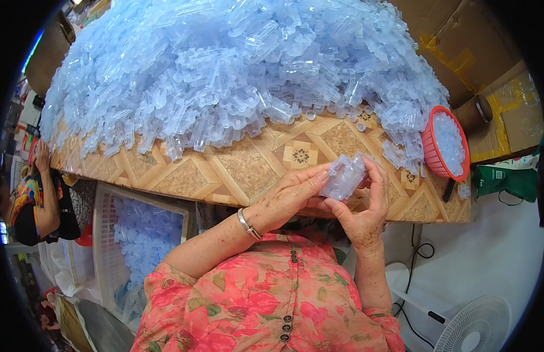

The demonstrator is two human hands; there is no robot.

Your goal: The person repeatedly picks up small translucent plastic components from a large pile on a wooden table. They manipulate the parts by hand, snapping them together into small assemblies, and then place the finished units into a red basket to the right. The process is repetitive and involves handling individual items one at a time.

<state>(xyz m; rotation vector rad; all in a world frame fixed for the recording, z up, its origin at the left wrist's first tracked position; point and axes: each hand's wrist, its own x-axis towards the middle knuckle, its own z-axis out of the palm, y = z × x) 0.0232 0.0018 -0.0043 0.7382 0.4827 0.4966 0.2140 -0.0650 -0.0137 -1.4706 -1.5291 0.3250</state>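
In front of my chest, just over the table's near edge, both hands hold a small bundle of clear plastic pieces (pixel 344 178). My left hand (pixel 295 190) closes on the bundle from the left, thumb along its side. My right hand (pixel 369 205) grips it from the right between curved fingers and thumb. How many pieces are in the bundle I cannot tell. Beyond the hands, a huge heap of similar clear, bluish plastic pieces (pixel 225 76) covers most of the patterned table (pixel 225 173). Some small round pieces lie along the heap's front edge.
A red plastic basket (pixel 429 149) with clear pieces leans at the table's right end. Below left stands a white crate (pixel 100 234) of more pieces. Cardboard boxes (pixel 483 47) rise at right; a fan (pixel 474 328) stands lower right. Another person's arm (pixel 46 193) shows far left.
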